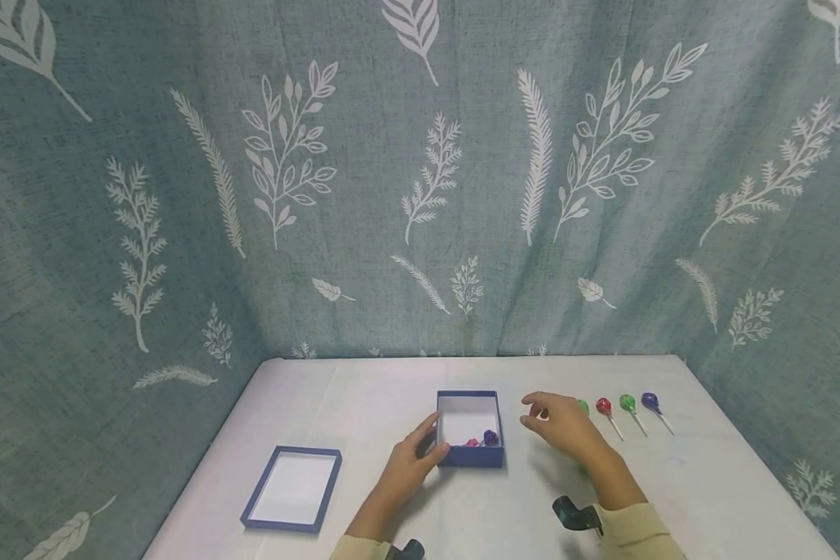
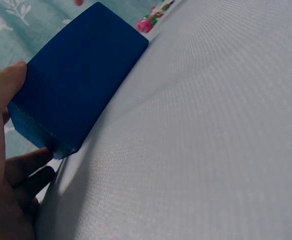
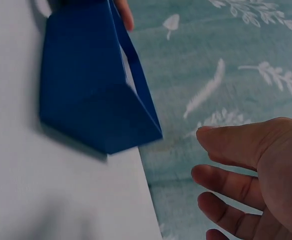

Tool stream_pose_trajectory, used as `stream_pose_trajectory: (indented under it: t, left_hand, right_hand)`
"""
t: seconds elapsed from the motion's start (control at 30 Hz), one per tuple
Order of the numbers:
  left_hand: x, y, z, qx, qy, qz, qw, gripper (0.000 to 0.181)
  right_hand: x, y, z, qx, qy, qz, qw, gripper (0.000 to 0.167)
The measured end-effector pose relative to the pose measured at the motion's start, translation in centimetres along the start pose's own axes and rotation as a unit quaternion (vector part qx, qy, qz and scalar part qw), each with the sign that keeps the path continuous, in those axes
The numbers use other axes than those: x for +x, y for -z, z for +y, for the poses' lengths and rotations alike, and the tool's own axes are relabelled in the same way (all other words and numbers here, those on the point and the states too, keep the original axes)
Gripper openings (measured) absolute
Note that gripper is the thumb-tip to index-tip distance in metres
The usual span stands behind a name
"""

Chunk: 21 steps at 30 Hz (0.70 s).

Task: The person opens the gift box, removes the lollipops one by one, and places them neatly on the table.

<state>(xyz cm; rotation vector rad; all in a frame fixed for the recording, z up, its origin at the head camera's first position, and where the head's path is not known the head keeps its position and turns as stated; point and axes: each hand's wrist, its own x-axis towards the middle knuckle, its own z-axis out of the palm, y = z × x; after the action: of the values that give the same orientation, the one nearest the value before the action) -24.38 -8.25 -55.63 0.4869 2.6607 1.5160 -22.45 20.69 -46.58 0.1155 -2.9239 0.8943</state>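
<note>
A blue open-topped box (image 1: pixel 471 457) with a white inside stands on the table. Inside it, near the front, lie a purple lollipop (image 1: pixel 490 438) and a pink-red one (image 1: pixel 472 442). My left hand (image 1: pixel 404 470) holds the box at its left side; the thumb (image 2: pixel 8 82) lies over the rim and other fingers touch a lower corner. To the right of the box, apart from it, my right hand (image 1: pixel 567 426) hovers with bent, spread fingers and nothing between them. Just beyond that hand are a red lollipop (image 1: pixel 604 406) and a green lollipop (image 1: pixel 583 406), the latter partly hidden.
Further right in the same row lie another green lollipop (image 1: pixel 627 402) and a purple one (image 1: pixel 649 400), sticks toward me. A blue-rimmed lid (image 1: pixel 290 488) lies inside-up at the left of the white table (image 1: pixel 371 389). A patterned curtain (image 1: pixel 364 210) hangs behind and beside the table.
</note>
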Motion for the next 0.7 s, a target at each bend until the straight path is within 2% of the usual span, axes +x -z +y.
stream_pose_trajectory:
  t: [0.2, 0.33, 0.47, 0.57, 0.7]
  left_hand:
    - [0.1, 0.0, -0.2, 0.005, -0.006, 0.003, 1.0000, 0.062]
    - [0.0, 0.1, -0.1, 0.006, 0.002, 0.005, 1.0000, 0.062]
    - [0.0, 0.2, -0.1, 0.002, 0.001, 0.007, 1.0000, 0.061]
    - [-0.1, 0.2, -0.1, -0.002, -0.004, 0.007, 1.0000, 0.060]
    - [-0.1, 0.2, 0.0, -0.003, -0.011, 0.004, 0.9999, 0.061]
  right_hand:
    - [0.6, -1.4, -2.1, -0.001, 0.003, -0.025, 0.9997, 0.035]
    - [0.9, -2.5, -3.2, 0.005, 0.028, -0.038, 0.9989, 0.034]
    - [1.2, -3.5, -4.0, 0.003, 0.069, -0.042, 0.9968, 0.031]
    - [1.2, -4.1, -4.5, -0.010, 0.103, -0.045, 0.9936, 0.029]
    - [1.4, -5.0, -5.0, -0.063, 0.117, -0.046, 0.9901, 0.026]
